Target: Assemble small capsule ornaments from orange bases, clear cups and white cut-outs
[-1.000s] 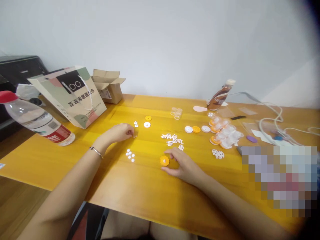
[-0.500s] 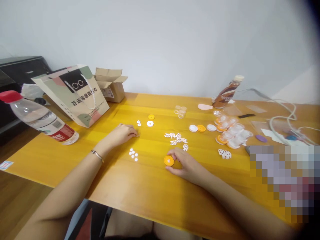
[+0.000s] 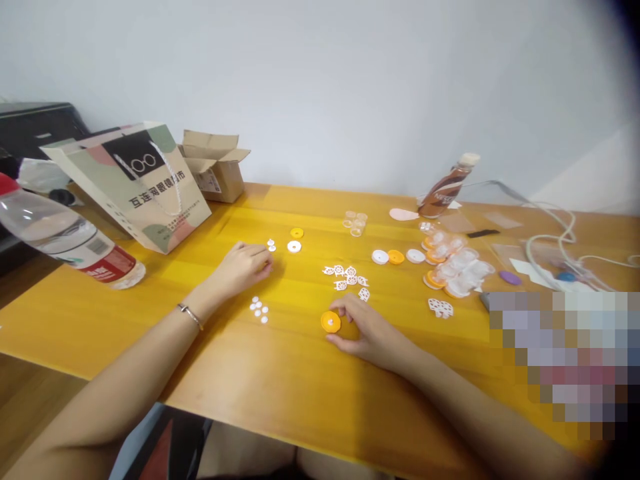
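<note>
At the left on the wooden table (image 3: 240, 387), a red-capped water bottle (image 3: 107, 263), partly out of view. Behind it, a paper bag (image 3: 155, 217) with printed eyeglasses and rope handles; just beside, an opened cardboard box (image 3: 227, 180). Toward the right, a brown drink bottle (image 3: 444, 191), near a black strip (image 3: 483, 233) and white cables (image 3: 529, 248).

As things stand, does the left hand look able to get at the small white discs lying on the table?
Probably yes: the small white discs lie on the table close to the left hand, on its near side, and nothing visible stands between them.
</note>
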{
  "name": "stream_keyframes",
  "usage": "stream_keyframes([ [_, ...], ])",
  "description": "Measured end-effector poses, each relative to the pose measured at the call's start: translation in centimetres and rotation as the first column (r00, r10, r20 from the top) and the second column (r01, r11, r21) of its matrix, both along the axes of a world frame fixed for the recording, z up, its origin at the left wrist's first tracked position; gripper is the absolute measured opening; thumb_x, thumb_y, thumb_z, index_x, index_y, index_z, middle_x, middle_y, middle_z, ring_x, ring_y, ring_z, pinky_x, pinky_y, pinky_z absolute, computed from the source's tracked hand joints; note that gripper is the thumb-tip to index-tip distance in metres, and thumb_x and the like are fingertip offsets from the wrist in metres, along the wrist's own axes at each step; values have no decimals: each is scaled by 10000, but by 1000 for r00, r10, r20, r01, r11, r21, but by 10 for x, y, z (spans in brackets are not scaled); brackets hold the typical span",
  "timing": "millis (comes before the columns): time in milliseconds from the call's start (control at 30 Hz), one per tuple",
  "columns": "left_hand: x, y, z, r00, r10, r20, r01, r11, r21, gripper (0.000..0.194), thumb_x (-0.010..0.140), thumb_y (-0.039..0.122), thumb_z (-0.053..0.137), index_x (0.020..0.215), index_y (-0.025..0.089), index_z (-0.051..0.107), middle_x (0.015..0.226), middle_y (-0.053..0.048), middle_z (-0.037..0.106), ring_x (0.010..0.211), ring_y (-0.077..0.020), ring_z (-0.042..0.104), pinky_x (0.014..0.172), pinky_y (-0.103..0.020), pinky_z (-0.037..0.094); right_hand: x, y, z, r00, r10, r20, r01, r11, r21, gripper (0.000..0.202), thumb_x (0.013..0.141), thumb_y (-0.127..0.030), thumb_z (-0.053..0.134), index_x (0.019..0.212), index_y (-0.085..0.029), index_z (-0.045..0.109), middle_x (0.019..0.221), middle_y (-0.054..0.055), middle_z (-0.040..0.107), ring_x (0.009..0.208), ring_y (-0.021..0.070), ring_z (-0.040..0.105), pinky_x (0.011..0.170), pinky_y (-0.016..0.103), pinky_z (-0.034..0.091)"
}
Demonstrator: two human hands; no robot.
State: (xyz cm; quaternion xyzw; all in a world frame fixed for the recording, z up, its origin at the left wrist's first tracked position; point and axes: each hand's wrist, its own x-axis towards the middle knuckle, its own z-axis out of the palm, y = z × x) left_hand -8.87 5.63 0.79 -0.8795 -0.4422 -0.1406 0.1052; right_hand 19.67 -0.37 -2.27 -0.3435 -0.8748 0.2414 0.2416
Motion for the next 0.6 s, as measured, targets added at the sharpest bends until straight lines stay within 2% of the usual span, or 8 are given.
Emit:
stream_keyframes([
  [67, 12, -12, 4, 987, -57, 153, 60, 998, -18, 91, 814, 198, 483, 778, 162, 558, 746, -6, 600, 718, -118, 550, 703, -255, 334, 0, 0, 0, 999, 13, -37, -13, 1000, 4, 273, 749, -230, 586, 989, -197, 459, 919, 60, 519, 831, 170, 493, 745, 310, 443],
  [167, 39, -33, 8, 931, -176, 320, 221, 969, -110, 62, 813, 207, 503, 809, 163, 546, 785, -2, 603, 741, -107, 550, 709, -241, 354, 1, 0, -1, 996, 33, -83, -34, 999, -5, 278, 752, -191, 568, 1000, -203, 444, 917, 52, 512, 817, 159, 484, 750, 305, 444],
  [233, 58, -45, 5, 913, -234, 334, 300, 940, -161, 90, 837, 221, 485, 860, 171, 556, 818, -6, 609, 761, -111, 553, 703, -245, 358, 0, 1, -3, 994, 36, -99, -38, 999, -18, 265, 763, -177, 549, 1002, -207, 440, 898, 43, 516, 802, 153, 488, 742, 298, 449],
  [333, 78, -53, -6, 913, -267, 310, 338, 919, -204, 130, 865, 248, 464, 875, 178, 572, 823, -7, 608, 771, -121, 554, 706, -257, 368, 0, 1, -4, 994, 23, -103, -25, 999, -22, 248, 769, -176, 542, 995, -204, 445, 878, 40, 521, 795, 151, 502, 737, 297, 459],
  [433, 86, -53, -18, 908, -257, 332, 348, 902, -254, 139, 864, 246, 474, 824, 169, 582, 780, -2, 597, 733, -114, 551, 697, -253, 381, 0, 2, -5, 995, 8, -97, -9, 1000, -17, 238, 769, -177, 543, 986, -204, 449, 857, 38, 528, 793, 154, 521, 737, 303, 470],
  [600, 83, -53, -27, 874, -242, 420, 379, 881, -281, 92, 841, 216, 514, 832, 174, 595, 815, -2, 610, 765, -111, 567, 745, -265, 388, -1, 2, -8, 986, -8, -165, 14, 999, 40, 349, 734, -185, 593, 1041, -212, 430, 1032, 83, 557, 957, 191, 547, 842, 355, 467],
])
